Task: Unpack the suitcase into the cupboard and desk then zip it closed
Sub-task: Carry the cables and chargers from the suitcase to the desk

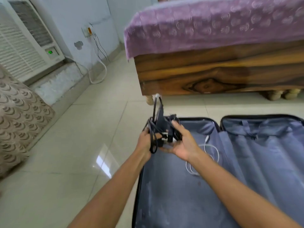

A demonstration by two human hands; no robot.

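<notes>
So the bed (pixel 213 63) fills the back of the view, with a cooler (pixel 24 43) off to the left against the wall. Below that, the suitcase (pixel 246 162) lies wide open on the floor (pixel 74 145), both halves showing their blue lining, and it looks nearly emptied. A white cable (pixel 212 150) lies loose in the left half. Both hands hold a black charger bundle (pixel 162 129) over the suitcase's far left corner: left hand (pixel 144 142) curled round the cord loops, right hand (pixel 184 143) wrapped round the brick side (a bit blurry, so exact finger placement is hard to call). My worry: one loop sticks up and another dangles below the left hand, so the cord could slip loose, snag the suitcase rim or drag. The white cable is also easy to forget before zipping up.
</notes>
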